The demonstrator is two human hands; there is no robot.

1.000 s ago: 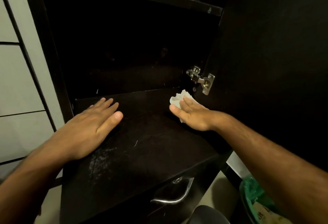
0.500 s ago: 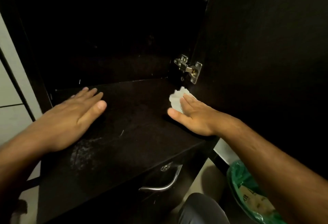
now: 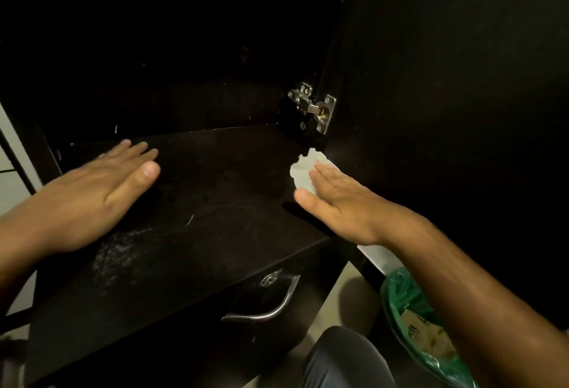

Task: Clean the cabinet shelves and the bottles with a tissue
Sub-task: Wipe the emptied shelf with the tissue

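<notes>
risk: tissue (image 3: 303,170) is jammed into the right-hand corner of the shelf (image 3: 215,190), right under the hinge (image 3: 312,107). I reckon it could snag on that metal or tear if I push it further in.
also risk: dusty smear at lower left of the shelf looks untouched, easy to skip.
right hand (image 3: 341,206): fingers (image 3: 323,172) straight and flat, pressing the tissue onto the shelf, not curled round it.
left hand (image 3: 98,190): flat, palm down on the shelf at the left, fingers spread a bit, holding nothing.
bottles: none in view, so that part's not started I guess.
</notes>
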